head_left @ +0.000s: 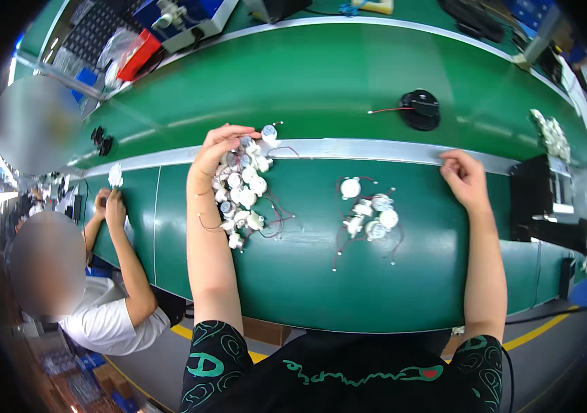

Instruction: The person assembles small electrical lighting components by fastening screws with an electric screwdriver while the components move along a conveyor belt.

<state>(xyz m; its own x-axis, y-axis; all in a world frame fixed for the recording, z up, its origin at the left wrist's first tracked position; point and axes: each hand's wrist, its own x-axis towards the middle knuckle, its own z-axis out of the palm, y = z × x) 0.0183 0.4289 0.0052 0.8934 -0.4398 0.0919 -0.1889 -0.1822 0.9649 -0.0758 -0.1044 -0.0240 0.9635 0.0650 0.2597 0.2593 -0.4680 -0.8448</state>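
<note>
A heap of small white round parts with thin dark red wires (246, 196) lies on the green work surface beside my left forearm. My left hand (221, 148) reaches over the heap's far end, fingers stretched out and touching the parts there. One round part with a silvery face (268, 133) rests by the fingertips at the metal rail. A smaller cluster of the same parts (376, 217) lies between my arms, its wires spread outward. Apart from it, my right hand (465, 179) is near the rail, fingers loosely bent with a gap to the thumb, nothing visible in them.
Beyond the metal rail (362, 149) runs a green belt (293, 76) carrying a black round part with a red wire (420, 110). More white parts (551, 134) lie far right, near a black device (544, 186). A co-worker (118, 303) sits at left, hands over the bench.
</note>
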